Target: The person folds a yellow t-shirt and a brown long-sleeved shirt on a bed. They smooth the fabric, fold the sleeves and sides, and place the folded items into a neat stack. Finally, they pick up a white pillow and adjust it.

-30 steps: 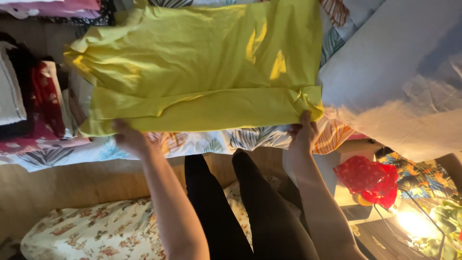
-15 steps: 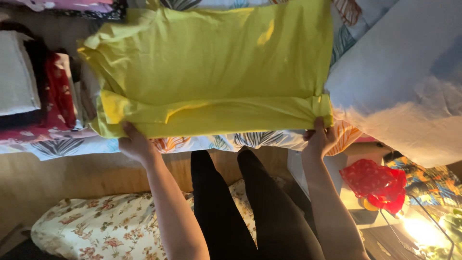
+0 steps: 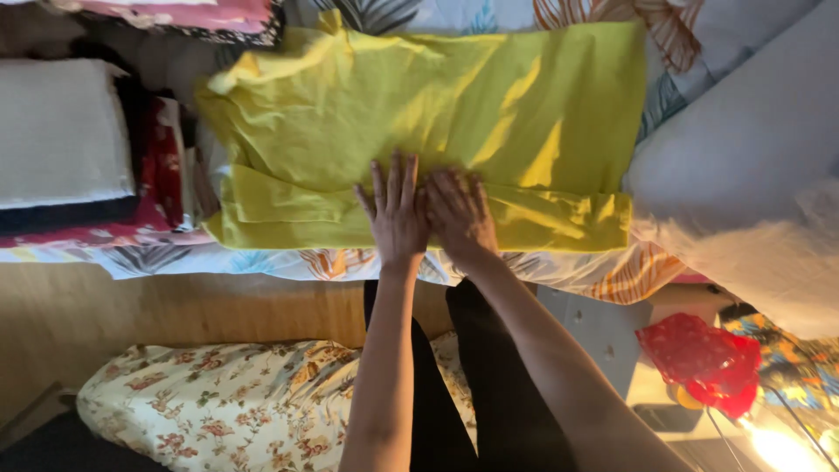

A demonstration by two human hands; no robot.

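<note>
A yellow garment lies folded on a bed with a leaf-patterned sheet. Its near edge is doubled over into a flat band. My left hand and my right hand rest side by side, palms down and fingers spread, on the middle of that band. Neither hand grips anything.
A stack of folded clothes, white on top and red below, sits at the left of the bed. A pale pillow lies at the right. A floral cushion is on the floor, and a red bag at the lower right.
My hands were at the two ends of the folded near edge. They have come together at its middle and now lie flat on the garment.
</note>
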